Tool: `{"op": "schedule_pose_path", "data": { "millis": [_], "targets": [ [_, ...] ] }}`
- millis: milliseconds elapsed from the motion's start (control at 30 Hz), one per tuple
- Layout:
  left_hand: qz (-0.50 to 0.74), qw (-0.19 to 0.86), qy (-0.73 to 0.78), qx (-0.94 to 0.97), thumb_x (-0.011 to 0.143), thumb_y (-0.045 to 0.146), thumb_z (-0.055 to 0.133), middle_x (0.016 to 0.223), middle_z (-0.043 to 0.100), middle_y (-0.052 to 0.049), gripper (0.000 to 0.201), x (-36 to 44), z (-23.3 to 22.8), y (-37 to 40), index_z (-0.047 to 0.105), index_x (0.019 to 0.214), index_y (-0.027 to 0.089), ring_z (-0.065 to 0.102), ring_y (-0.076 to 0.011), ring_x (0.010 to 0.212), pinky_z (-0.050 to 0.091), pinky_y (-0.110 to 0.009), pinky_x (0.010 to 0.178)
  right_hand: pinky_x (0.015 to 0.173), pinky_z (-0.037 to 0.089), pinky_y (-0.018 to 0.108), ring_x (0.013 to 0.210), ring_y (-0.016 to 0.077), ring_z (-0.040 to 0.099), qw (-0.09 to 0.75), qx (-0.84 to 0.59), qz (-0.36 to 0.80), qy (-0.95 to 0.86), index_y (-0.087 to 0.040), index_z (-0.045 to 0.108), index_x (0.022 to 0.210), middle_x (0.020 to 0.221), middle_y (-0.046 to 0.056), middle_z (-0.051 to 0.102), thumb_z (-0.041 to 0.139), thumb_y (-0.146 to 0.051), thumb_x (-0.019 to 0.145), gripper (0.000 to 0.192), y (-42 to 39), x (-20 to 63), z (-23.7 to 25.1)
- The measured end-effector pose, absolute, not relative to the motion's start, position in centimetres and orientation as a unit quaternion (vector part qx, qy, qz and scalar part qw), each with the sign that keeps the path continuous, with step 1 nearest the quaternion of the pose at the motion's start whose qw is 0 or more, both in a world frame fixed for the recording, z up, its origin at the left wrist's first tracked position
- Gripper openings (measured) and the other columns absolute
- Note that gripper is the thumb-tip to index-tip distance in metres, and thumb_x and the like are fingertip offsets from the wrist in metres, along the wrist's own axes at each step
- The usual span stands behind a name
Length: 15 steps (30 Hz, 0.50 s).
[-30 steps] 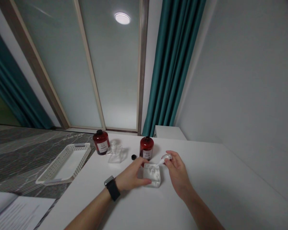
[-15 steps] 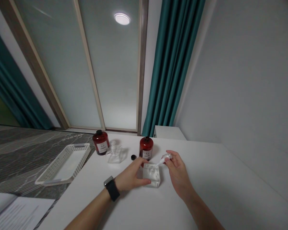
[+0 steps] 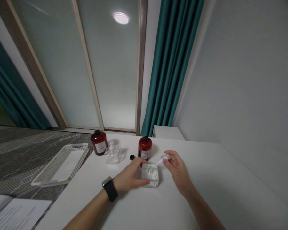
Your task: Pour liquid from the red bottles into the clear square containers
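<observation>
A square clear glass bottle [image 3: 153, 179] stands on the white table. My left hand [image 3: 131, 177] grips it from the left, thumb along the near side and fingers at the far side. In my right hand [image 3: 177, 169], pinched between thumb and fingers, is a clear round-headed stopper [image 3: 166, 157] with a pale stem. The stem slants down and left, its tip close to the bottle's top; I cannot tell whether it touches. Just behind stands a dark red bottle [image 3: 145, 147] with a white label, seemingly uncapped. A small black cap [image 3: 132, 157] lies left of it.
Farther left on the white table [image 3: 144, 210] are another clear glass bottle [image 3: 113, 157] with its stopper on and a second red bottle [image 3: 99, 143] with a black cap. A white basket [image 3: 62, 164] and an open book [image 3: 19, 212] lie beyond the table's left edge.
The stopper in my right hand has shifted slightly, its stem drawn a little back from the bottle's top. My left hand keeps its grip. The whole view has moved slightly.
</observation>
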<state>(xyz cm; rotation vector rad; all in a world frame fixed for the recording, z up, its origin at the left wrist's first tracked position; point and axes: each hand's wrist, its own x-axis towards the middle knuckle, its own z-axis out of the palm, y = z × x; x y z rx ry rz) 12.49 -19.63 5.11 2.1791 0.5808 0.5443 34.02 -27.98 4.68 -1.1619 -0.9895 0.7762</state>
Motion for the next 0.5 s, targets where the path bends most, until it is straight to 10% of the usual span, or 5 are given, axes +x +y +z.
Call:
{"op": "schedule_pose_path", "data": {
  "millis": [500],
  "targets": [
    [0.206, 0.413, 0.229, 0.857, 0.074, 0.023, 0.075, 0.117, 0.061, -0.008, 0.048, 12.5, 5.6, -19.8, 0.054, 0.117, 0.019, 0.058, -0.0263, 0.106, 0.046, -0.041, 0.094, 0.070, 0.050, 0.032, 0.074, 0.0198, 0.063, 0.569, -0.596, 0.271, -0.498, -0.020, 0.062, 0.088, 0.076, 0.002, 0.065, 0.063, -0.051, 0.080, 0.031, -27.6, 39.3, 3.6]
  ]
}}
